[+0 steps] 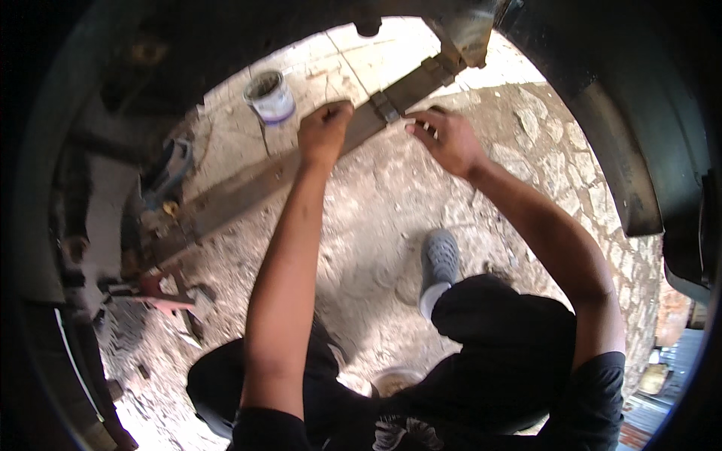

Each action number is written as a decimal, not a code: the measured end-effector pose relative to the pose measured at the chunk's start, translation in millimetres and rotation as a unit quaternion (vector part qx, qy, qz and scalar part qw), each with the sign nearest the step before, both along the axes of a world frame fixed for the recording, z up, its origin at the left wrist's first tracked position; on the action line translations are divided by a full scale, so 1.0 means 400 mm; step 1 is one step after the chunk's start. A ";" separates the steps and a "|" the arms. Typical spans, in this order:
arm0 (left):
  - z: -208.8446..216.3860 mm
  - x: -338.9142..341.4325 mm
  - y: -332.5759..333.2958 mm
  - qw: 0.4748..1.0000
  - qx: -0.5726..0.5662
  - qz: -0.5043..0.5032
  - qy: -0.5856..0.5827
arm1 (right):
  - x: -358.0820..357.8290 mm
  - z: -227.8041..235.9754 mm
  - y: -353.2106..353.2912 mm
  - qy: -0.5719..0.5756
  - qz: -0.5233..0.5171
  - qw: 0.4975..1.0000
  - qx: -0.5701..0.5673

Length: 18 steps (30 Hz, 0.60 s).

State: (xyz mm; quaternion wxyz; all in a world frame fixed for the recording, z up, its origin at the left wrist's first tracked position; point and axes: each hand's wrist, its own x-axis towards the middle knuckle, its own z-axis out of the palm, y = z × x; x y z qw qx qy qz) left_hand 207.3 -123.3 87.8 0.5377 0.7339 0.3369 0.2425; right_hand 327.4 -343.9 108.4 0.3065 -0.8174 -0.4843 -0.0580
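A long rusty leaf spring runs slantwise from the lower left to the upper right, with a metal clip around it. My left hand is closed just left of the clip, over the spring's far side. Whatever its fingers may hold is hidden. From the right, my right hand reaches to the clip's near edge. Its thumb and forefinger are drawn together in a pinch there, and anything between them is too small to make out.
A white tub with a purple base stands on paving beyond the spring. Dark vehicle panels arch around me. A red metal piece lies at the spring's lower left end. Stony ground and my grey clog are below.
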 end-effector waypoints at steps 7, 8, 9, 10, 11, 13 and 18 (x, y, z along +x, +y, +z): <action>-0.107 0.024 0.032 0.934 0.353 -0.019 -0.047 | 0.123 0.032 0.178 -0.058 0.089 0.991 0.076; -0.116 0.019 0.029 0.920 0.387 -0.038 -0.057 | 0.134 0.015 0.210 -0.051 0.083 0.993 0.060; -0.122 0.017 0.031 0.910 0.410 -0.049 -0.044 | 0.128 0.003 0.249 -0.080 0.025 0.994 0.076; -0.133 0.007 0.021 0.902 0.425 -0.041 -0.056 | 0.125 -0.006 0.281 -0.104 0.009 0.994 0.028; -0.142 0.002 0.024 0.896 0.438 -0.034 -0.064 | 0.118 -0.009 0.307 -0.120 0.003 0.992 0.029; -0.143 0.006 0.007 0.901 0.428 -0.032 -0.065 | 0.130 -0.013 0.319 -0.137 -0.005 0.990 0.012; -0.120 -0.003 -0.034 0.916 0.399 -0.029 -0.025 | 0.133 -0.045 0.335 -0.116 -0.081 0.990 -0.030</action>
